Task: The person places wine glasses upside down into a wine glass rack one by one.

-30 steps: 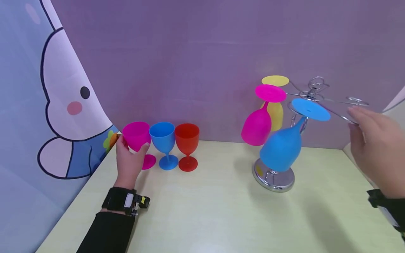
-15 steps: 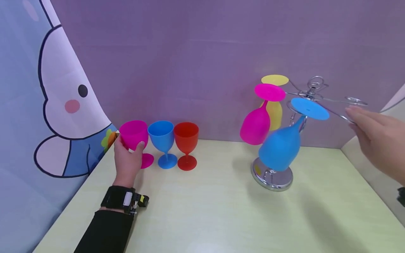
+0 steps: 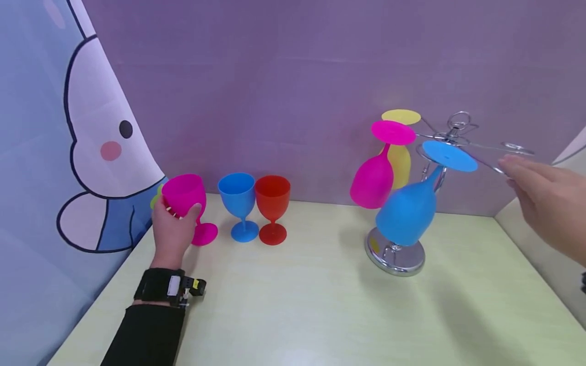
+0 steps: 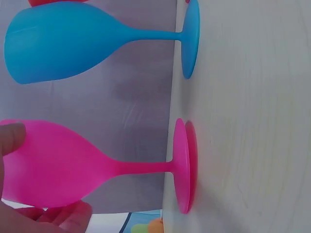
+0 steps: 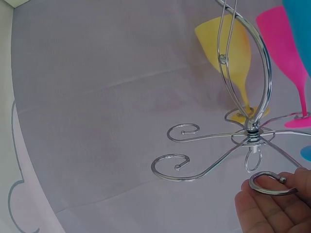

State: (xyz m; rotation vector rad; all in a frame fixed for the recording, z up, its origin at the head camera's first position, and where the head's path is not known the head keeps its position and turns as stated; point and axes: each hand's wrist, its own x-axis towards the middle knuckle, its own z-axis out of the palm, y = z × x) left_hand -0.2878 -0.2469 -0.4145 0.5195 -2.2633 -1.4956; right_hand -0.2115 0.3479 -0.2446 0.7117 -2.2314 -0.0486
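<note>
My left hand (image 3: 173, 236) grips a pink goblet (image 3: 185, 195) round its bowl, fingers on the far side and thumb on the near one. The goblet is upright, its foot (image 4: 181, 166) close over the table beside a pink reflection. To its right stand a blue goblet (image 3: 237, 190) and a red goblet (image 3: 272, 195). My right hand (image 3: 549, 203) pinches the curled end (image 5: 272, 184) of one arm of a chrome goblet rack (image 3: 450, 134). From the rack hang, upside down, a yellow goblet (image 5: 228, 48), another pink goblet (image 3: 373, 180) and a larger-looking blue goblet (image 3: 407, 216).
The rack's round chrome base (image 3: 396, 259) rests on the pale table (image 3: 297, 295). Bare curled arms (image 5: 177, 167) of the rack stick out on its right side. A purple backdrop (image 3: 274, 91) and a cartoon-printed cloth (image 3: 87, 152) rise behind and at the left.
My left hand has shifted left with the pink goblet, opening a gap to the blue one. My right hand keeps its place at the rack arm, its wrist swung slightly outward.
</note>
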